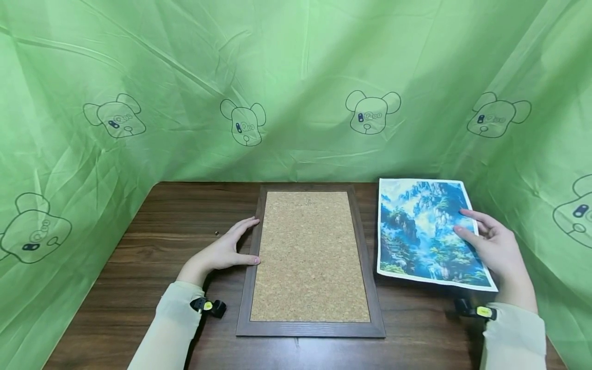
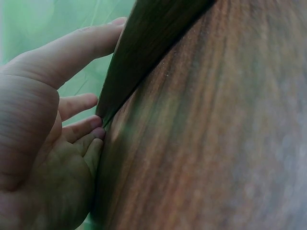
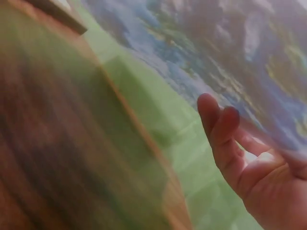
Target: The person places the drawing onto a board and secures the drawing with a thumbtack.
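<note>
A dark wooden picture frame (image 1: 363, 257) with a cork backing (image 1: 310, 257) lies flat at the middle of the table. My left hand (image 1: 238, 242) is at its left rail with straight fingers, thumb and index tips touching the wood. In the left wrist view the left hand (image 2: 43, 143) has its fingertips against the frame's edge (image 2: 144, 52). To the right lies a blue and green landscape print (image 1: 421, 226). My right hand (image 1: 483, 234) rests its fingers and thumb on the print's right edge. In the blurred right wrist view the right hand (image 3: 249, 163) has loosely extended fingers below the print (image 3: 230, 43).
The dark wooden table (image 1: 176, 221) is enclosed at the back and both sides by a green cloth (image 1: 296, 77) printed with bear heads. A tiny dark speck (image 1: 217, 234) lies left of my left hand. Bare tabletop (image 2: 216, 143) shows left of the frame.
</note>
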{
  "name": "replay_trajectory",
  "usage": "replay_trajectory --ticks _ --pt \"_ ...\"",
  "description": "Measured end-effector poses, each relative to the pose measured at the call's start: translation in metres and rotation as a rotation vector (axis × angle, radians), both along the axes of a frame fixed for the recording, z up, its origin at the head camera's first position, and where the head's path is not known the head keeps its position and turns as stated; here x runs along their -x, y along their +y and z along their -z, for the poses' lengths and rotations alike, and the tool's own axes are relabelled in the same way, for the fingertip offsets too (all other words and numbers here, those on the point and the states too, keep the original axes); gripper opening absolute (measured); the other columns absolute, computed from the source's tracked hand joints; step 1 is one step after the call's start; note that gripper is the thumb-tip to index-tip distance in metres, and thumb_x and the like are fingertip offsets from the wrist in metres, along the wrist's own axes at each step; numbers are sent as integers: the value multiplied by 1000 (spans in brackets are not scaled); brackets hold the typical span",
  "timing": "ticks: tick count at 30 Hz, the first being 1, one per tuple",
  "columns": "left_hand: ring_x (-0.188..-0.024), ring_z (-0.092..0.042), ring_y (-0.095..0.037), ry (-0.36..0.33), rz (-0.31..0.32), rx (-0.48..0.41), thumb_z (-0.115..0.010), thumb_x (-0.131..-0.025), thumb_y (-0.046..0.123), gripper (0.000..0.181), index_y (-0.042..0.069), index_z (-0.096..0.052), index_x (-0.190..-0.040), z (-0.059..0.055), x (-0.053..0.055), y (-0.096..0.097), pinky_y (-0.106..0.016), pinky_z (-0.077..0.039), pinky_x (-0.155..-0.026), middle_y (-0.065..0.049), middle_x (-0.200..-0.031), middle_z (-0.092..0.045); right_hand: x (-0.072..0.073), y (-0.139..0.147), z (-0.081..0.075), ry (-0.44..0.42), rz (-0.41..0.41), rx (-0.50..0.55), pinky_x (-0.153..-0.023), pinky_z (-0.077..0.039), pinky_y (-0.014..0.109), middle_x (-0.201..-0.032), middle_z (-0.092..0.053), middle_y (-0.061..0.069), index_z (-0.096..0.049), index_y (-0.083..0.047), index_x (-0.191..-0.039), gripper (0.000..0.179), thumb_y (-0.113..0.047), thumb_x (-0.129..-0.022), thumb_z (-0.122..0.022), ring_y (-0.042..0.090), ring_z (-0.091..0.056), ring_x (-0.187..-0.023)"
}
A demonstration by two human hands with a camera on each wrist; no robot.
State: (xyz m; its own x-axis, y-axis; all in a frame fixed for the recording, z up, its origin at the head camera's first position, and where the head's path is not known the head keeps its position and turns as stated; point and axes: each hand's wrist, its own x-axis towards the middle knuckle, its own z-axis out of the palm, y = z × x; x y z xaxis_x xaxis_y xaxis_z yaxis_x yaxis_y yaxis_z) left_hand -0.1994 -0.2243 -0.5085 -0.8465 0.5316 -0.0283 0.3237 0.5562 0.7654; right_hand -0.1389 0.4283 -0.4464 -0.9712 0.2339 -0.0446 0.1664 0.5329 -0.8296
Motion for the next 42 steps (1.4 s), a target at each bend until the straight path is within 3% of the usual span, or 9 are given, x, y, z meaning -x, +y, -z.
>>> replay_trajectory --ticks 4,7,13,20,23,27,31,37,42 --pt "-165 -19 -39 -1 -1 0 -94 -87 43 110 18 -30 -173 1 0 -1 -67 -23 -127 -13 -180 -20 0 -6 -8 35 10 122 -60 -53 23 -149 -64 -14 -53 -27 -164 63 -33 -106 -76 6 -60 -65" --pt "-165 -19 -39 -1 -1 0 -94 -87 43 110 19 -30 -173 1 1 -1 -68 -24 -127 -13 -180 -20 1 -17 -14 57 -30 192 -57 -54 26 -124 -70 -28 -55 -25 -163 62 -29 -105 -77 6 -61 -61" --pt "-165 -20 -38 -3 8 -2 -94 -88 44 110 17 -30 -173 2 2 0 -66 -23 -128 -13 -180 -20 5 -48 -21 70 -123 263 -58 -62 34 -113 -75 -17 -56 -21 -161 60 -26 -105 -77 15 -75 -71" --pt "-165 -20 -38 -8 5 1 -93 -88 45 110 17 -30 -173 2 1 0 -66 -23 -128 -13 -180 -20 11 -88 -17 122 -162 137 -54 -47 32 -138 -65 -3 -54 -19 -163 61 -32 -107 -75 12 -44 -56" --pt "-165 -20 -38 -4 5 1 -93 -88 45 110 17 -31 -173 2 1 0 -66 -23 -128 -13 -180 -20 14 -107 -14 128 -197 149 -52 -45 33 -150 -59 10 -53 -18 -163 61 -33 -107 -74 12 -41 -55" --pt "-165 -20 -38 -3 6 -3 -93 -87 44 109 17 -31 -173 2 0 0 -66 -23 -128 -12 -180 -20 16 -130 -10 135 -251 193 -47 -42 33 -147 -60 20 -54 -16 -162 59 -29 -108 -74 10 -39 -53" --pt "-164 -20 -39 -4 10 -8 -93 -87 44 109 16 -32 -173 2 0 1 -66 -23 -128 -13 -180 -20 17 -150 -3 144 -287 211 -42 -40 33 -133 -67 22 -54 -15 -161 57 -26 -109 -73 11 -38 -48" --pt "-165 -19 -39 -24 10 1 -93 -88 44 108 17 -31 -173 1 0 2 -68 -23 -127 -12 -181 -18 16 -178 8 140 -317 229 -48 -48 30 -121 -71 22 -50 -14 -162 57 -23 -110 -71 13 -55 -56" --pt "-165 -19 -40 -27 3 19 -92 -88 46 109 19 -30 -174 0 0 2 -69 -25 -126 -11 -181 -17 15 -199 19 125 -350 218 -45 -42 30 -130 -70 21 -51 -13 -160 54 -20 -110 -71 12 -43 -48"
